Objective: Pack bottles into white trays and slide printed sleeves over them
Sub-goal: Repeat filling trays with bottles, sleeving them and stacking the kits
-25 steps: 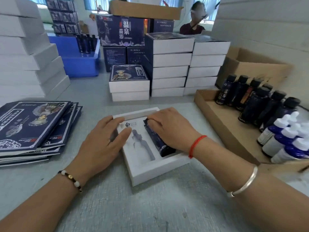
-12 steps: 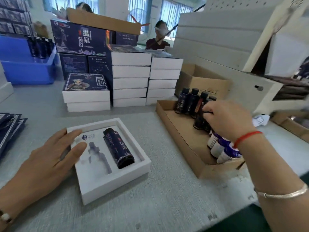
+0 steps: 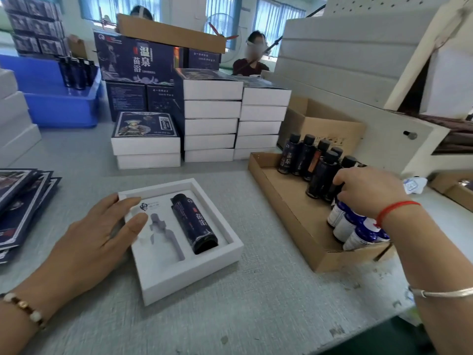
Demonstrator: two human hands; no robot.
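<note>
A white tray (image 3: 194, 278) lies in front of me on the grey table. One dark printed bottle (image 3: 194, 224) lies in its right slot, and the narrower left slot (image 3: 166, 237) holds nothing. My left hand (image 3: 97, 239) rests flat on the tray's left edge, fingers straight. My right hand (image 3: 371, 193) is inside the cardboard tray (image 3: 281, 201) on the right, fingers curled down among the bottles. The bottle it grips is hidden under the palm. Upright dark bottles (image 3: 320, 172) stand behind it and blue bottles (image 3: 345, 226) below it. Flat printed sleeves (image 3: 15, 201) are stacked at far left.
Stacks of sleeved white boxes (image 3: 212, 116) stand behind the tray, with a lower stack (image 3: 146, 142) to their left. A blue crate (image 3: 58, 98) with dark bottles sits at back left. Open cardboard boxes (image 3: 325, 129) and white shelving fill the right. Two people sit at the back.
My right hand left the bottle in the white tray, reached right into the cardboard tray and now stays among the bottles there. My view swung right. My left hand stayed on the tray.
</note>
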